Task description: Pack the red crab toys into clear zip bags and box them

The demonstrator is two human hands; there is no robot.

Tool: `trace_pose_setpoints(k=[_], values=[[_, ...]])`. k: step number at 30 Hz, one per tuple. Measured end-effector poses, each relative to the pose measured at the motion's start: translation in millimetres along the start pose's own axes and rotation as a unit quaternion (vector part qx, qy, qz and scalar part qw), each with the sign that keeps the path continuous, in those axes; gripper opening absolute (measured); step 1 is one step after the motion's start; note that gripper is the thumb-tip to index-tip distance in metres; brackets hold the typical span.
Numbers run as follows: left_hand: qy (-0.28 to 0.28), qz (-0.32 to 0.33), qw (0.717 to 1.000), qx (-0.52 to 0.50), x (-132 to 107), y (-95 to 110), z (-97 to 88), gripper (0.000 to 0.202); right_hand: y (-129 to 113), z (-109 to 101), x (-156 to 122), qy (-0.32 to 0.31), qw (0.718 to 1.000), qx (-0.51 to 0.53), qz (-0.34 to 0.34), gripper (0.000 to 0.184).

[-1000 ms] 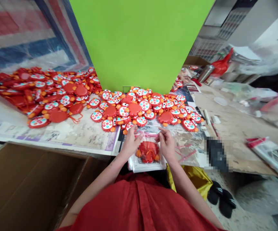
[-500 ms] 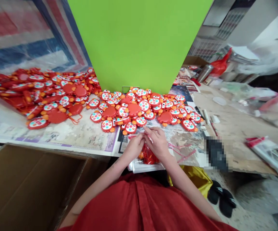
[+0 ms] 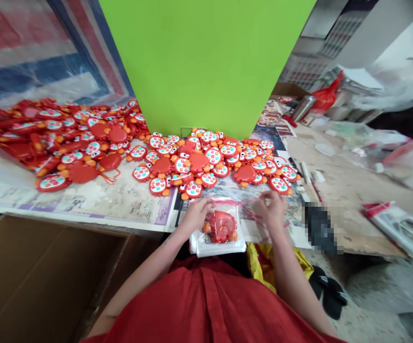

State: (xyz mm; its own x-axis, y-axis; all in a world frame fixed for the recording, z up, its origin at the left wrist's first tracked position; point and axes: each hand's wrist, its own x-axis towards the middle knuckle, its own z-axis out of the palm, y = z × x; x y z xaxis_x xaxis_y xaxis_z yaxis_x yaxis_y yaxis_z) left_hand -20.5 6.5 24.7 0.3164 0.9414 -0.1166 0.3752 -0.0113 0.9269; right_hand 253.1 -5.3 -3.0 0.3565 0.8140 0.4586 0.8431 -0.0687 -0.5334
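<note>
A red crab toy (image 3: 221, 226) lies inside a clear plastic bag (image 3: 228, 209) on top of a small stack of similar bags (image 3: 218, 248) at the table's near edge. My left hand (image 3: 195, 214) grips the bag's upper left edge, fingers curled onto it beside the toy. My right hand (image 3: 273, 209) is off to the right of the bag, fingers pinched on a thin red strip (image 3: 250, 204) that runs back toward the bag's mouth. More loose red strips (image 3: 263, 228) lie on the table under that hand.
A big pile of red crab toys (image 3: 199, 162) covers the table behind the bag and stretches far left. A green panel (image 3: 206, 62) stands behind it. An open cardboard box (image 3: 31, 276) sits lower left. Packets (image 3: 403, 228), pens (image 3: 305, 172) and a flask (image 3: 304, 108) lie right.
Both hands were together over the bag's mouth. My right hand has since swung out to the right with the red strip, uncovering the toy. My left hand stayed on the bag.
</note>
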Motion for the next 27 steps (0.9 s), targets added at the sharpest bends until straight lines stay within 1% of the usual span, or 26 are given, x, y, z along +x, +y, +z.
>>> trace_pose_setpoints(k=[2, 4, 6, 7, 9, 11, 12, 13, 14, 15, 16, 17, 18, 19, 20, 22, 24, 27], values=[[-0.010, -0.043, 0.997, -0.059, 3.2, -8.3, 0.2, 0.026, 36.9, -11.5, -3.7, -0.011, 0.996, -0.068, 0.059, 0.023], [-0.014, -0.064, 0.993, -0.103, 5.7, -13.1, 0.9, 0.024, 61.3, -21.4, -9.9, -0.036, 0.988, -0.123, 0.087, 0.026], [-0.015, -0.065, 0.990, -0.120, 7.5, -14.8, 1.3, 0.022, 71.4, -27.7, -15.1, -0.047, 0.984, -0.151, 0.087, 0.029], [-0.016, -0.062, 0.990, -0.122, 8.1, -14.8, 1.3, 0.021, 71.5, -29.4, -16.4, -0.040, 0.984, -0.155, 0.079, 0.031], [-0.023, -0.050, 0.991, -0.125, 8.8, -14.3, 1.0, 0.021, 63.2, -30.4, -15.8, 0.004, 0.988, -0.144, 0.057, 0.038], [-0.033, -0.051, 0.988, -0.142, 8.5, -13.3, 0.6, 0.022, 45.3, -28.7, -12.9, 0.041, 0.994, -0.096, 0.033, 0.040], [-0.036, -0.058, 0.985, -0.156, 7.9, -12.6, 0.5, 0.023, 33.5, -27.0, -11.7, 0.036, 0.998, -0.057, 0.021, 0.037], [-0.038, -0.067, 0.982, -0.171, 7.0, -11.7, 0.4, 0.024, 20.4, -24.7, -11.1, 0.010, 1.000, -0.009, 0.011, 0.033], [-0.039, -0.077, 0.979, -0.184, 5.8, -10.7, 0.4, 0.025, 6.7, -21.8, -11.5, -0.036, 0.998, 0.045, 0.005, 0.031], [-0.038, -0.083, 0.976, -0.197, 4.4, -9.5, 0.3, 0.026, -7.0, -18.4, -12.9, -0.099, 0.990, 0.103, 0.005, 0.031], [-0.038, -0.086, 0.973, -0.210, 3.0, -8.3, -0.1, 0.027, -19.7, -14.5, -15.2, -0.166, 0.973, 0.162, 0.009, 0.031], [-0.038, -0.088, 0.970, -0.222, 1.5, -7.1, -0.6, 0.028, -30.8, -10.3, -18.1, -0.224, 0.949, 0.221, 0.019, 0.031], [-0.040, -0.088, 0.968, -0.232, 0.1, -6.2, -1.6, 0.028, -39.8, -6.3, -21.2, -0.267, 0.923, 0.275, 0.033, 0.031], [-0.042, -0.090, 0.966, -0.238, -1.1, -5.6, -2.9, 0.030, -46.2, -2.6, -24.2, -0.292, 0.900, 0.320, 0.050, 0.031], [-0.044, -0.094, 0.965, -0.243, -2.2, -5.4, -4.6, 0.031, -50.1, 0.3, -26.7, -0.303, 0.881, 0.356, 0.070, 0.031], [-0.045, -0.113, 0.960, -0.254, -3.7, -6.0, -8.9, 0.038, -51.2, 3.0, -29.2, -0.302, 0.859, 0.400, 0.109, 0.030], [-0.050, -0.130, 0.952, -0.273, -4.5, -7.3, -13.4, 0.044, -46.8, 1.9, -28.9, -0.293, 0.844, 0.426, 0.140, 0.031], [-0.067, -0.128, 0.945, -0.293, -4.5, -7.7, -18.2, 0.046, -38.0, -2.1, -27.3, -0.279, 0.832, 0.448, 0.170, 0.031]])
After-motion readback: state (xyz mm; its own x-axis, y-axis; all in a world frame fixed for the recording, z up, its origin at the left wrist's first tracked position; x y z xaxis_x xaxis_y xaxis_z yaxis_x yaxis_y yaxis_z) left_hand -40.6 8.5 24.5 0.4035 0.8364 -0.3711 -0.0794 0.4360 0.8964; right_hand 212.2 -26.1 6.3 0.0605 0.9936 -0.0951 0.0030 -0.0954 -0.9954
